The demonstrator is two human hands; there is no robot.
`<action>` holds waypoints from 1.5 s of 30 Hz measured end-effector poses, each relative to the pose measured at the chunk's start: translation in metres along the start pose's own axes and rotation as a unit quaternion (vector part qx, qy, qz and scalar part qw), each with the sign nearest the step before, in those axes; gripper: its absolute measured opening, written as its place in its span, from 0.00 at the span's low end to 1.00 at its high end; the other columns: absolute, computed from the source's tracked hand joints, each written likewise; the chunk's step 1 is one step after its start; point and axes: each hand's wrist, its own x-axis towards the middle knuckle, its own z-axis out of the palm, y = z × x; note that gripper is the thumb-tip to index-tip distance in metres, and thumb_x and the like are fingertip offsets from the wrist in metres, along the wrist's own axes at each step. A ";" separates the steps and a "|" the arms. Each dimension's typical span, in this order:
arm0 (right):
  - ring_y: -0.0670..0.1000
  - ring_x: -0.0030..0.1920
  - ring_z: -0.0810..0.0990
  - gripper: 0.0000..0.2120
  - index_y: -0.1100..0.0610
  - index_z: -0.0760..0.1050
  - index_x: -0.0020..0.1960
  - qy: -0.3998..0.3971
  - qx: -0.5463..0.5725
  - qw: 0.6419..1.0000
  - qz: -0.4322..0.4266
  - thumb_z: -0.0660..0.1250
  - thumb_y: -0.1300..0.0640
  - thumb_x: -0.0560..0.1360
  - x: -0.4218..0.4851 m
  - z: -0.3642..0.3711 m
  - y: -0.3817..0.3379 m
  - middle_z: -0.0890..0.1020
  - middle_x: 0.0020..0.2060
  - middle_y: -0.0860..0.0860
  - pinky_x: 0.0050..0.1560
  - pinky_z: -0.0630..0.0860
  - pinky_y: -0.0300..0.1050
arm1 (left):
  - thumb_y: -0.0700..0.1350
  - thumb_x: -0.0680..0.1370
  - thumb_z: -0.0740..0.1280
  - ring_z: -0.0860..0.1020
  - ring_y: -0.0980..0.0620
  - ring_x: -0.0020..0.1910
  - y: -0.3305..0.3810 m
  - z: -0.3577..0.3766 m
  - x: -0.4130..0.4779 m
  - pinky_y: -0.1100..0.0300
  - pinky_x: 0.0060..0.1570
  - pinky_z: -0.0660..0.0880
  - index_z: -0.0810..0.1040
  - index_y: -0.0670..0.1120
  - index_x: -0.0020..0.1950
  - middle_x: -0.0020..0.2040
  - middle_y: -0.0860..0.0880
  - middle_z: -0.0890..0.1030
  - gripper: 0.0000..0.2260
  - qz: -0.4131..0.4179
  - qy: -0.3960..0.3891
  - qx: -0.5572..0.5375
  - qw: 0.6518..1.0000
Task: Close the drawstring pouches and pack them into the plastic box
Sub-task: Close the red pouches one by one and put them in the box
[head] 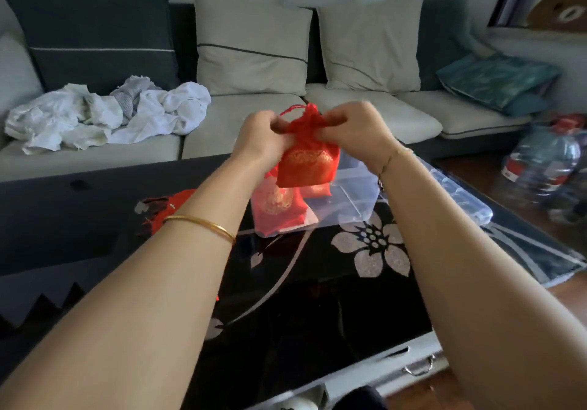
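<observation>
A red drawstring pouch (305, 165) with a gold pattern hangs in the air above the table. My left hand (261, 134) pinches its gathered neck from the left and my right hand (357, 130) pinches it from the right; a loop of red cord sticks up between them. Below it stands the clear plastic box (352, 200), open, with two red pouches (279, 209) lying in its left part. Another red pouch (173, 206) lies on the table to the left, partly hidden by my left forearm.
The clear lid (457, 193) lies to the right of the box on the black glass table with flower print (371, 250). Behind it is a sofa with cushions and a heap of white cloth (104, 117). Large water bottles (543, 162) stand on the floor at right.
</observation>
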 end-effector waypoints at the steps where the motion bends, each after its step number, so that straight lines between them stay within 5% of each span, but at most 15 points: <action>1: 0.49 0.34 0.72 0.05 0.59 0.83 0.44 0.010 -0.047 0.999 -0.018 0.71 0.60 0.69 0.014 -0.004 0.002 0.76 0.33 0.53 0.36 0.68 0.40 | 0.39 0.73 0.69 0.74 0.53 0.35 0.001 0.004 0.011 0.64 0.33 0.69 0.79 0.45 0.50 0.38 0.49 0.77 0.07 0.005 0.018 0.006 1.000; 6: 0.53 0.38 0.76 0.07 0.52 0.79 0.38 0.031 -0.172 0.985 0.011 0.66 0.63 0.68 0.069 0.005 0.023 0.78 0.36 0.54 0.35 0.69 0.39 | 0.37 0.74 0.69 0.74 0.51 0.26 -0.008 0.018 0.044 0.58 0.31 0.72 0.74 0.44 0.54 0.46 0.44 0.78 0.10 -0.035 -0.019 -0.007 0.999; 13: 0.59 0.38 0.73 0.07 0.61 0.78 0.44 0.093 -0.212 0.966 0.114 0.62 0.66 0.72 0.094 0.031 0.067 0.74 0.38 0.58 0.39 0.68 0.42 | 0.37 0.75 0.65 0.80 0.41 0.50 -0.037 0.012 0.054 0.53 0.55 0.77 0.77 0.43 0.59 0.56 0.45 0.79 0.13 -0.050 0.021 0.055 0.997; 16: 0.58 0.38 0.77 0.07 0.61 0.74 0.36 -0.001 -0.246 0.961 0.125 0.62 0.67 0.71 0.098 0.044 0.069 0.77 0.29 0.57 0.34 0.72 0.40 | 0.36 0.76 0.64 0.79 0.43 0.47 -0.043 0.012 0.054 0.51 0.53 0.78 0.77 0.43 0.58 0.51 0.47 0.77 0.12 -0.052 0.006 0.054 0.997; 18: 0.54 0.30 0.73 0.13 0.59 0.68 0.29 -0.058 -0.279 0.948 0.140 0.62 0.67 0.72 0.097 0.052 0.071 0.72 0.15 0.52 0.20 0.67 0.36 | 0.37 0.76 0.64 0.77 0.45 0.44 -0.047 0.014 0.054 0.51 0.53 0.78 0.77 0.43 0.57 0.49 0.48 0.76 0.11 -0.053 0.005 0.055 0.997; 20: 0.51 0.26 0.68 0.15 0.58 0.64 0.29 -0.091 -0.281 0.943 0.150 0.63 0.66 0.72 0.095 0.059 0.070 0.70 0.18 0.52 0.12 0.60 0.34 | 0.37 0.76 0.64 0.78 0.44 0.46 -0.050 0.015 0.052 0.49 0.54 0.77 0.77 0.44 0.55 0.47 0.48 0.75 0.09 -0.054 0.005 0.046 0.997; 23: 0.48 0.26 0.66 0.15 0.58 0.65 0.29 -0.133 -0.298 0.930 0.166 0.65 0.65 0.72 0.092 0.061 0.067 0.70 0.28 0.53 0.21 0.64 0.39 | 0.37 0.76 0.63 0.79 0.40 0.52 -0.055 0.012 0.053 0.47 0.55 0.77 0.77 0.44 0.54 0.47 0.48 0.76 0.09 -0.055 0.016 0.035 0.998; 28: 0.53 0.31 0.68 0.14 0.59 0.61 0.29 -0.108 -0.333 0.926 0.143 0.58 0.73 0.68 0.083 0.054 0.053 0.66 0.27 0.52 0.23 0.66 0.38 | 0.36 0.76 0.60 0.79 0.43 0.53 -0.063 -0.005 0.048 0.51 0.56 0.76 0.77 0.44 0.55 0.53 0.45 0.79 0.10 -0.051 0.091 0.020 0.994; 32: 0.61 0.46 0.75 0.05 0.64 0.70 0.41 0.066 -0.128 0.985 0.097 0.59 0.71 0.72 0.057 0.051 0.019 0.76 0.41 0.60 0.42 0.69 0.45 | 0.35 0.77 0.60 0.76 0.52 0.53 -0.071 -0.025 0.007 0.67 0.49 0.67 0.76 0.41 0.58 0.57 0.46 0.79 0.12 -0.068 0.235 -0.001 0.970; 34: 0.61 0.49 0.79 0.11 0.57 0.69 0.42 0.087 0.031 0.993 0.068 0.58 0.72 0.70 0.022 0.068 -0.009 0.78 0.48 0.60 0.46 0.76 0.50 | 0.36 0.77 0.60 0.75 0.48 0.58 -0.089 -0.036 -0.024 0.66 0.52 0.66 0.77 0.41 0.61 0.59 0.44 0.77 0.14 -0.111 0.286 0.005 0.952; 38: 0.55 0.33 0.82 0.10 0.58 0.68 0.40 -0.060 0.192 0.974 0.101 0.56 0.71 0.74 -0.056 0.124 -0.040 0.78 0.44 0.59 0.33 0.81 0.48 | 0.38 0.77 0.60 0.68 0.39 0.65 -0.129 -0.052 -0.075 0.47 0.61 0.70 0.73 0.44 0.66 0.65 0.40 0.71 0.18 -0.247 0.301 0.074 0.918; 42: 0.61 0.34 0.81 0.07 0.62 0.69 0.36 -0.205 0.095 0.963 0.148 0.60 0.68 0.72 -0.089 0.183 -0.026 0.75 0.33 0.62 0.40 0.81 0.61 | 0.45 0.78 0.61 0.65 0.38 0.65 -0.153 -0.060 -0.106 0.44 0.59 0.69 0.70 0.41 0.68 0.67 0.38 0.67 0.18 -0.362 0.206 0.124 0.901; 45: 0.60 0.37 0.80 0.05 0.61 0.72 0.41 -0.238 0.079 0.952 0.175 0.64 0.61 0.74 -0.098 0.205 -0.017 0.75 0.34 0.60 0.45 0.81 0.59 | 0.47 0.79 0.60 0.68 0.38 0.64 -0.164 -0.062 -0.109 0.46 0.59 0.69 0.72 0.41 0.66 0.66 0.39 0.69 0.17 -0.365 0.157 0.126 0.909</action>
